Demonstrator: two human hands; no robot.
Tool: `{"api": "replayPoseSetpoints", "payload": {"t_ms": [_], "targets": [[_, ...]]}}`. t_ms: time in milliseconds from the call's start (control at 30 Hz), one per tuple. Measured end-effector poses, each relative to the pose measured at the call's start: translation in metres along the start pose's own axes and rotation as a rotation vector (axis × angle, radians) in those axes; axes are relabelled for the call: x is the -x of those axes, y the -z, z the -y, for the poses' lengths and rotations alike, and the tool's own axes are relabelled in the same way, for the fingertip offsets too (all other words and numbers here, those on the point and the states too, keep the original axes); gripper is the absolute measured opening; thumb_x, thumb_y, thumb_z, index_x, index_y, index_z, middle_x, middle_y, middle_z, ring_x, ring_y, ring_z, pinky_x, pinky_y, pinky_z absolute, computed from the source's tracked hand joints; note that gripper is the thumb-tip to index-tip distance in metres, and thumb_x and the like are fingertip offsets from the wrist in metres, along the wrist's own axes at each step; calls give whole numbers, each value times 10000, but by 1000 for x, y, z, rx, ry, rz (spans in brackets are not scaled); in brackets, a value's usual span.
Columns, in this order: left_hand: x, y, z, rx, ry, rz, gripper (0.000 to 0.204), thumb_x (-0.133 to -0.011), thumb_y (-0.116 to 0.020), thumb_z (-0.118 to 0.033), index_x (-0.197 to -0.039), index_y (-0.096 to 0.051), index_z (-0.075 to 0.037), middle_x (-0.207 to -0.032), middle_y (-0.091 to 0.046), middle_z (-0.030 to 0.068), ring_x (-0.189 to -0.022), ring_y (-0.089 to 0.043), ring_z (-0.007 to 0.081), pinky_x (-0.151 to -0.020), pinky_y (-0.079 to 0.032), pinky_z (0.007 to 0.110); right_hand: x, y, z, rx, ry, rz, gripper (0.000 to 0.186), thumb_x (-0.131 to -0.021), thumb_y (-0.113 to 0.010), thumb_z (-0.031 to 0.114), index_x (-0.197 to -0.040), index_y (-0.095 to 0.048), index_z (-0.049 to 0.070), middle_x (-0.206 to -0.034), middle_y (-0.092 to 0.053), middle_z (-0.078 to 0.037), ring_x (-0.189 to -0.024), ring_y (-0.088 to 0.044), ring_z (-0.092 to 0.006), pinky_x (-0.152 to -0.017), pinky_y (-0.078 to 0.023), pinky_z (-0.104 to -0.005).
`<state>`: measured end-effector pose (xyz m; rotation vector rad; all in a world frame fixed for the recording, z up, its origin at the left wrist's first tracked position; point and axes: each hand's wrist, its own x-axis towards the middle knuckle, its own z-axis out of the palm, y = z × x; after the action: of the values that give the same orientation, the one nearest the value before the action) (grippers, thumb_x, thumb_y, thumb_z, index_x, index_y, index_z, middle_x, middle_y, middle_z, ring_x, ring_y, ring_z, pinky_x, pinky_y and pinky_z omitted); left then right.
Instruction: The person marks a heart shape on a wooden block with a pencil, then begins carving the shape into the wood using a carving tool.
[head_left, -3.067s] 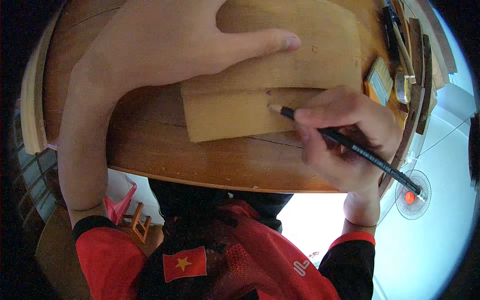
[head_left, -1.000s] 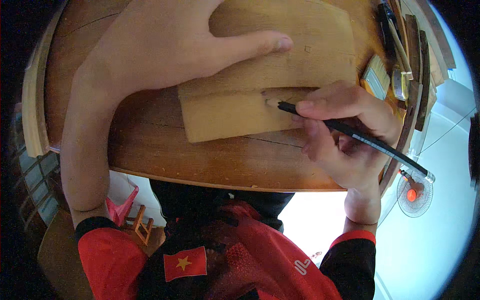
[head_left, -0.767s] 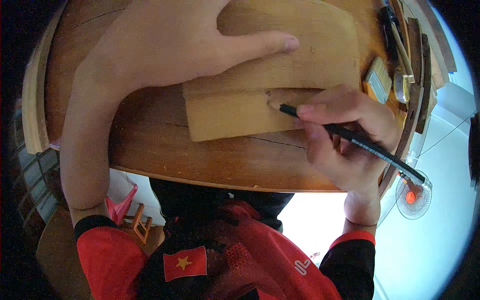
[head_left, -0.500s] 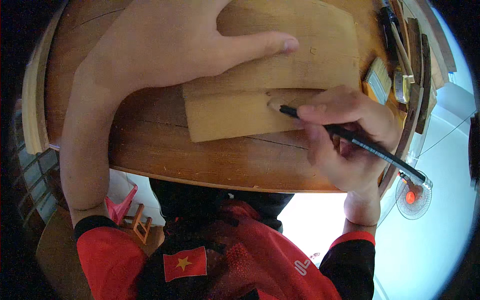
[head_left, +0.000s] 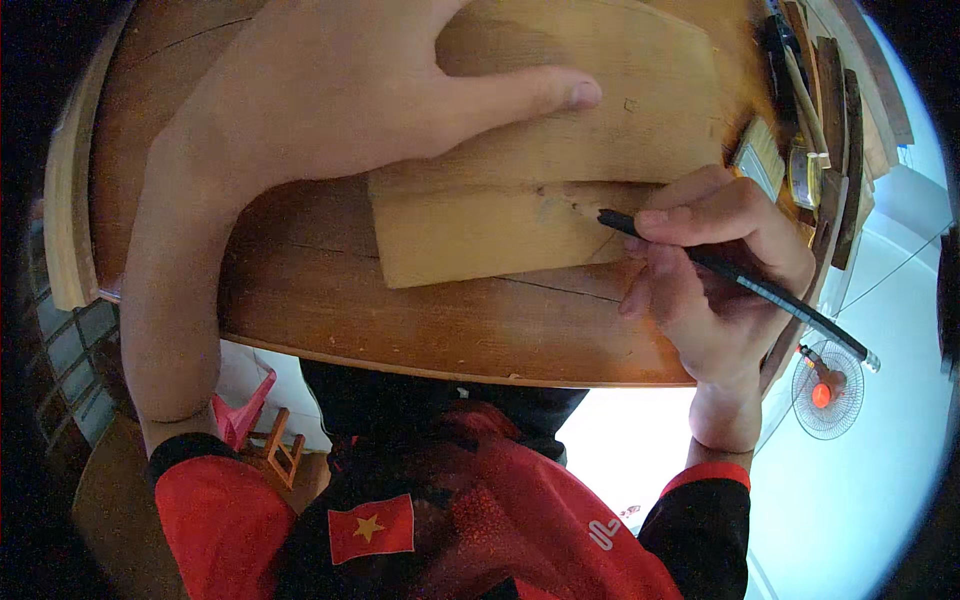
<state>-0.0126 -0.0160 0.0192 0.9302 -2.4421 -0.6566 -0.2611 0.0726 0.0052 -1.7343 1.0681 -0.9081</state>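
Observation:
A pale wooden board (head_left: 470,235) lies at a slight angle on the brown table. A dark seam or edge runs across it, and I cannot tell if it is one piece or two. Small dark marks show just below the seam. My left hand (head_left: 350,95) lies flat across the board's left part, thumb stretched to the right; its fingertips are beyond the top of the picture. Over the board's lower right corner, my right hand (head_left: 715,250) pinches a black pencil (head_left: 770,292). The pencil's tip is close to the marks; whether it touches the wood is unclear.
The brown wooden tabletop (head_left: 420,335) ends in a curved edge in front of my body. At the right lie a flat paintbrush (head_left: 760,155), a roll of tape (head_left: 803,175) and several dark wood strips (head_left: 850,165). A pale wood strip (head_left: 70,210) borders the left. A fan (head_left: 828,390) stands beyond.
My right hand has shifted a little to the right, taking the pencil tip away from the round mark by the seam. My left hand and the board have barely moved.

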Motion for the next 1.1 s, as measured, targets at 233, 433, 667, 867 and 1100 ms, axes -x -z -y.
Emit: {"api": "replayPoseSetpoints", "payload": {"t_ms": [233,433,667,867,1100], "targets": [[-1,-8,27,-189,-9,21,566,-926,-774,-400,-1310,-622,-14,-1100,-716,192,-1013,-704,335,-879,-558,432,0,2,1,45,-4,-16,124,-863,-657,-137,-941,-663,-41,-905,-658,-153,-655,-646,-144,-550,-566,-252],[-3,-6,12,-30,-155,-105,559,-927,-772,-398,-1312,-623,-20,-1104,-713,191,-1018,-701,336,-884,-557,432,-2,1,3,81,9,23,145,-858,-662,-158,-936,-676,-36,-914,-683,-153,-694,-665,-147,-571,-561,-242],[3,-1,9,-7,-91,-53,567,-918,-783,-387,-1321,-614,-24,-1098,-707,197,-1013,-699,340,-876,-559,430,-8,3,-1,72,81,112,197,-812,-674,-156,-960,-702,-28,-920,-715,-160,-778,-707,-181,-671,-555,-254],[0,-5,13,-39,-137,-101,570,-919,-781,-384,-1321,-612,-16,-1101,-707,197,-1010,-699,337,-875,-560,427,-7,5,3,105,42,123,216,-785,-681,-143,-964,-714,-26,-919,-736,-162,-791,-720,-192,-677,-551,-249],[1,-3,12,-27,-131,-67,556,-924,-775,-377,-1315,-613,-16,-1094,-707,189,-1024,-695,335,-892,-557,422,-11,5,6,122,-12,110,168,-781,-699,-110,-922,-716,-20,-885,-741,-159,-723,-715,-176,-614,-535,-231]]}}
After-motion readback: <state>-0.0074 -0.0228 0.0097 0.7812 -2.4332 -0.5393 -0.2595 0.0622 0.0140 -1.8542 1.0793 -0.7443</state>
